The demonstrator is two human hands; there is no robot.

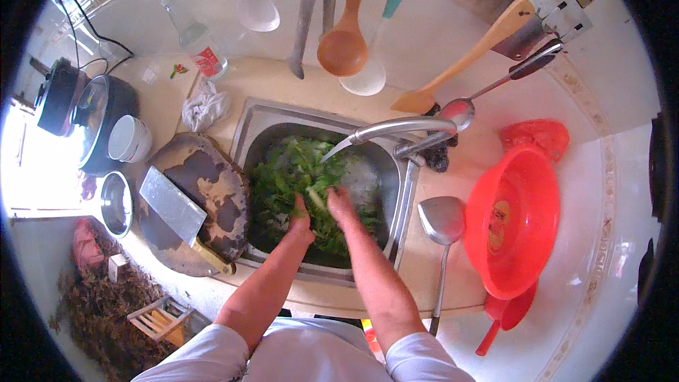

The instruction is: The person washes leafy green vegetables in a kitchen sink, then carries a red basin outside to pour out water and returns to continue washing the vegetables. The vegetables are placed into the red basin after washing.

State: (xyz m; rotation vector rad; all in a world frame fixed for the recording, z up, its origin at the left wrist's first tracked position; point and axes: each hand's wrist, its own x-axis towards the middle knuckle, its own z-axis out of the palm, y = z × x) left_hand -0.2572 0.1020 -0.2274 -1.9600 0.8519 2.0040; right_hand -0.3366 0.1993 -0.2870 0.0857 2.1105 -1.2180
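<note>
Leafy greens (pixel 286 170) fill much of a stainless steel sink (pixel 391 207), with water around them. A stream runs from the curved metal faucet (pixel 406 126) onto the leaves. My left hand (pixel 301 223) reaches into the greens, its fingers partly hidden among them. To its right, my right hand (pixel 340 206) is curled at the greens, close to a pale stalk (pixel 315 197) between the two hands. Both hands are slightly blurred.
Left of the sink, a cleaver (pixel 172 206) lies on a worn round chopping board (pixel 228 191). A metal spatula (pixel 441 220) and a red plastic basin (pixel 536 223) stand to the right. Utensils, including a wooden ladle (pixel 342 53), hang beyond the sink. A glass bottle (pixel 193 37) stands at the back left.
</note>
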